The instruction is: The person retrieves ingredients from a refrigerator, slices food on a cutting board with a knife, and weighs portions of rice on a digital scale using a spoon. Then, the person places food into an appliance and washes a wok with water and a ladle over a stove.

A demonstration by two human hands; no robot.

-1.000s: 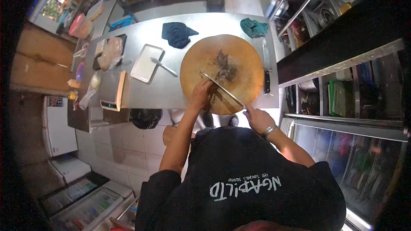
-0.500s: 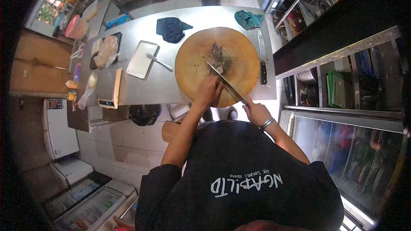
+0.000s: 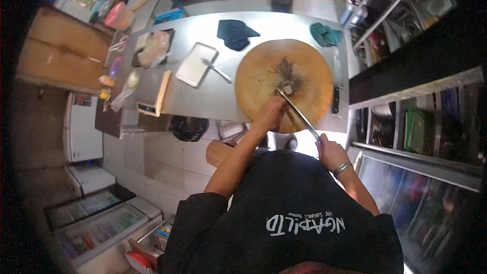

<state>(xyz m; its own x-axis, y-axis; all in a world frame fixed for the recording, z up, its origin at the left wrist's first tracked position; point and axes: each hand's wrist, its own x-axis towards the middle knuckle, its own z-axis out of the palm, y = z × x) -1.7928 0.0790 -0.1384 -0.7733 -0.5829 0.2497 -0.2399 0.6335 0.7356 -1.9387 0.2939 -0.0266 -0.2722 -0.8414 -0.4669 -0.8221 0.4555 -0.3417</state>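
My right hand (image 3: 332, 155), with a bracelet at the wrist, is wrapped round the handle of a long knife (image 3: 303, 116). The blade slants up and left over a round wooden chopping board (image 3: 253, 73). At the board's near left part, my left hand (image 3: 272, 112) has its fingers bent together close to the knife tip; what they hold, if anything, is hidden. A small pale piece (image 3: 288, 90) lies just beyond the blade. Dark, leaf-like scraps or marks (image 3: 286, 68) show in the board's middle.
Left of the board are a white tray (image 3: 190, 73) with a small knife (image 3: 219, 72) across its edge, and a scale (image 3: 147, 108). Behind lie a dark cloth (image 3: 236, 34) and a green cloth (image 3: 325, 35). Another knife (image 3: 336, 100) lies right of the board.
The view has shifted, so the table appears farther right. A small pale piece that was not visible a second ago now shows beside the blade. Both hands remain near the board's near edge.
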